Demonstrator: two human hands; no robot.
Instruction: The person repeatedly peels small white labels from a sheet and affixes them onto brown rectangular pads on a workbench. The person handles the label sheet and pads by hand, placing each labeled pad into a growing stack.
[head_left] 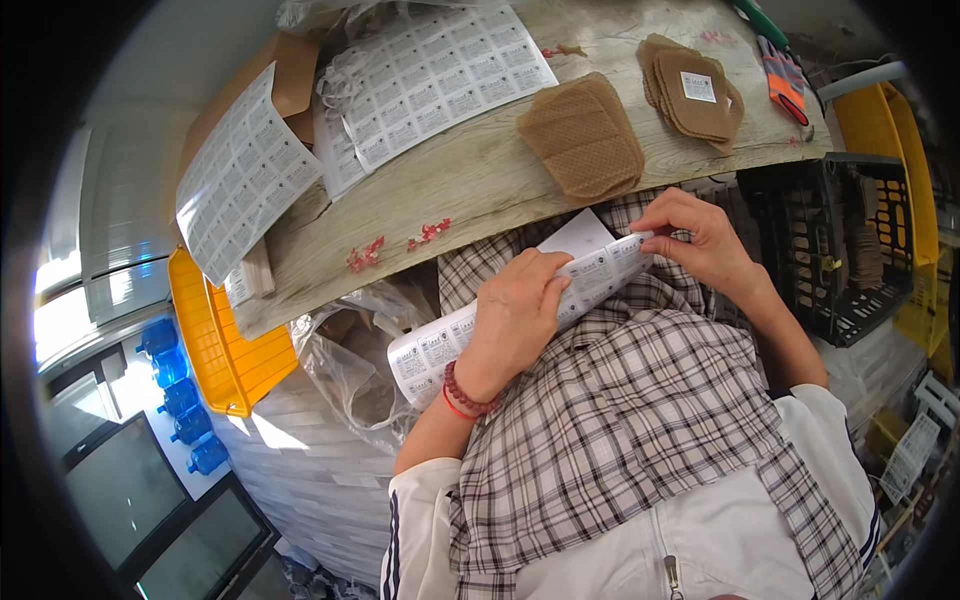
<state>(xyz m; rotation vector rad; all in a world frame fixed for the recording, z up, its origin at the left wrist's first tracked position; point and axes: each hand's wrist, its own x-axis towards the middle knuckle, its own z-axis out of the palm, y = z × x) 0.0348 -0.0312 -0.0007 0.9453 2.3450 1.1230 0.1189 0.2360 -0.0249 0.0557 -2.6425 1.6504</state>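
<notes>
Label sheet [597,274], curved over plaid apron [620,400], is covered by left hand [518,308], whose grip can't be told, and is pinched at its right end by right hand [696,240]; probably light, flexible, easily creased, best held by edges.

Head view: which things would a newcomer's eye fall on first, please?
Probably the curved white label sheet over the plaid garment, with the left hand on it and the right hand pinching its right end. Next, the brown stack at the near edge of the table, and the bright yellow crate by the table's left end.
</notes>
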